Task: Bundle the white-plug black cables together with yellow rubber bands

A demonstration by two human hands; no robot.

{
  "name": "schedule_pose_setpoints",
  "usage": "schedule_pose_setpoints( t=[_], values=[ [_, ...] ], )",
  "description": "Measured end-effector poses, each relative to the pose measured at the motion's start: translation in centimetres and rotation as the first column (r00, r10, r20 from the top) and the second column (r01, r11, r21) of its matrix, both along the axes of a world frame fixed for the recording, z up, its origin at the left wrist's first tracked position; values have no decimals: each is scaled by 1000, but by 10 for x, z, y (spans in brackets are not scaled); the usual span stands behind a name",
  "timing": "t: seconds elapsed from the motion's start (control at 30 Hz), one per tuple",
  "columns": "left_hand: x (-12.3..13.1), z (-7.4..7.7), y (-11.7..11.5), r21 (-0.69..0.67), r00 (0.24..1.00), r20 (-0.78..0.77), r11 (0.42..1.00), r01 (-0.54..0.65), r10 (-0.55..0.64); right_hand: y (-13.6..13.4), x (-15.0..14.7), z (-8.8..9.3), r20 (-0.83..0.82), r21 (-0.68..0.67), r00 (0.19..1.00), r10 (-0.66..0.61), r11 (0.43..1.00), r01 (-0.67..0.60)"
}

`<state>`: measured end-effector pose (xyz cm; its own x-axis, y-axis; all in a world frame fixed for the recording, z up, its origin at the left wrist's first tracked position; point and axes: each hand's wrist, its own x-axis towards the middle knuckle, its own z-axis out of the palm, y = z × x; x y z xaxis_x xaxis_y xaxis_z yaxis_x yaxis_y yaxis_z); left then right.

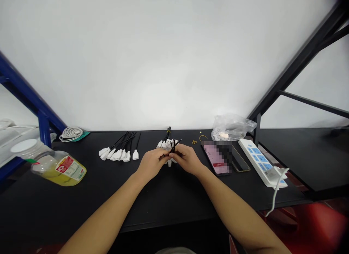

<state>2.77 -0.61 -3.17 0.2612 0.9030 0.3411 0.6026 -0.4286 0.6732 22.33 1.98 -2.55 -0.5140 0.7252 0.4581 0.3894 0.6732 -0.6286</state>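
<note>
In the middle of the table, my left hand [153, 162] and my right hand [188, 158] meet, fingers pinched together. Between them are short black cables [173, 146], their dark ends sticking up above the fingertips. White plug ends show around and below the fingers, though which belong to the held cables I cannot tell. Just behind lies a bundle of black cables [168, 134] with white plugs, bound by a yellow tie. Left of my left hand, several loose cables with white plugs [117, 154] lie in a fan, one set slightly apart.
A yellow-filled jar [68, 170] lies at the left, near a coiled white cable [71, 134]. To the right are yellow twist ties [194, 141], a phone [215, 157], a dark flat device [240, 159], a plastic bag [231, 126] and a white power strip [261, 163].
</note>
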Motion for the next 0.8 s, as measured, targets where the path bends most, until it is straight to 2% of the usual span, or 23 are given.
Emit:
schedule_pose_setpoints(
  t=[0.2, 0.33, 0.53, 0.63, 0.8],
  values=[
    [0, 1, 0, -75, 998, 71, 997, 6, -1, -2, -2, 1, -55, -27, 996, -67, 997, 66],
    [2, 3, -1, -91, 994, 91, 993, 74, -65, -4, -4, -1, -65, -60, 996, -69, 996, 65],
    [8, 0, -4, -182, 956, 246, 962, 205, -157, -4, -5, -3, -141, -152, 989, -42, 988, 21],
    [8, -2, -3, -148, 969, 180, 969, 195, -168, -3, -4, -4, -116, -145, 992, -48, 989, 31],
    [7, -6, -2, -136, 985, 62, 976, 168, -161, -2, -4, -3, -46, -58, 998, -41, 998, 39]
  ],
)
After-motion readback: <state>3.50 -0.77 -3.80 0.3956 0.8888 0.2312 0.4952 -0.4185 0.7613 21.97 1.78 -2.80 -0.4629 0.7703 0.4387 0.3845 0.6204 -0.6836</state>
